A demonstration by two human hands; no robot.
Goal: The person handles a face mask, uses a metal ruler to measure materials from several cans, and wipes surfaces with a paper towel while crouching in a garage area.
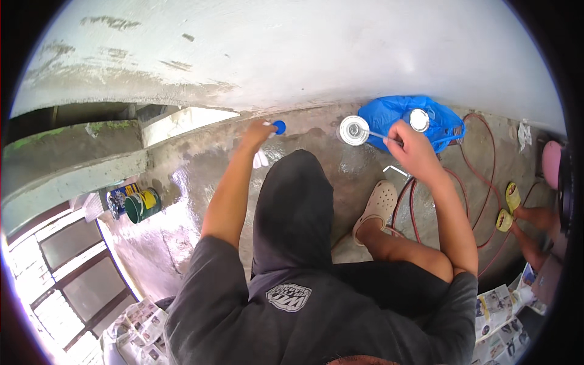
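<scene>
My left hand (260, 134) is closed on a white thing with a round blue end (279, 127). Its white part (260, 159) hangs below my fingers, and I cannot make out its exact kind. My right hand (409, 149) pinches a thin pale stick (376, 134). The stick slants left to the mouth of a round white-topped can (353, 131) on the floor. Just beyond that hand lies a blue plastic bag (389, 109), with a second can (419, 120) on it. What is inside the cans is hidden.
A pale wall (316, 55) runs along the far side. Red hose (486, 176) loops over the wet floor beside my clog (378, 204). A green bucket (143, 205) lies at left. Another person's yellow slippers (513, 196) are at right, near newspaper (496, 307).
</scene>
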